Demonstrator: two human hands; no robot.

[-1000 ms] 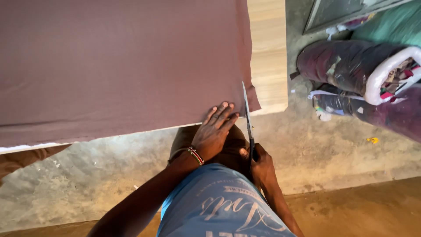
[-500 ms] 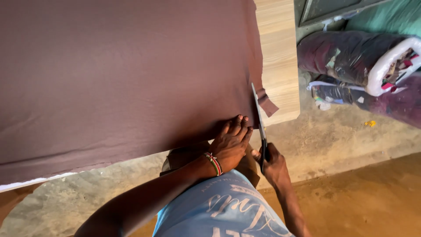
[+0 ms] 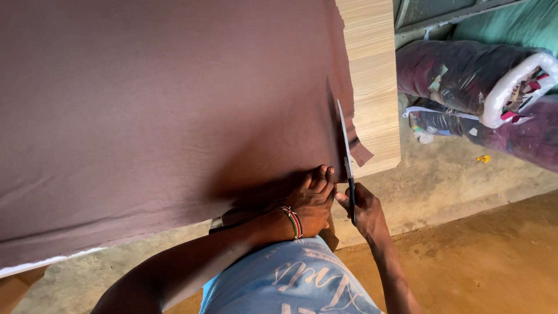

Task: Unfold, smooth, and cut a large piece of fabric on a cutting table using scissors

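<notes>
A large brown cloth (image 3: 163, 110) lies spread over a light wooden table (image 3: 372, 87). My left hand (image 3: 311, 200), with a beaded bracelet at the wrist, presses flat on the cloth's near edge. Just to its right, my right hand (image 3: 363, 209) grips the handles of long scissors (image 3: 347, 151). Their blades point away from me into the cloth, parallel to the table's right edge. A narrow cut strip of cloth (image 3: 351, 131) lies to the right of the blades.
Rolls of fabric wrapped in clear plastic (image 3: 476, 87) lie on the concrete floor to the right of the table. A small yellow scrap (image 3: 482, 158) lies near them. Brown earth floor (image 3: 494, 250) lies at the lower right.
The scissors have gone further into the cloth, away from me, and the cut strip on the right has grown longer. My left hand still presses on the near edge.
</notes>
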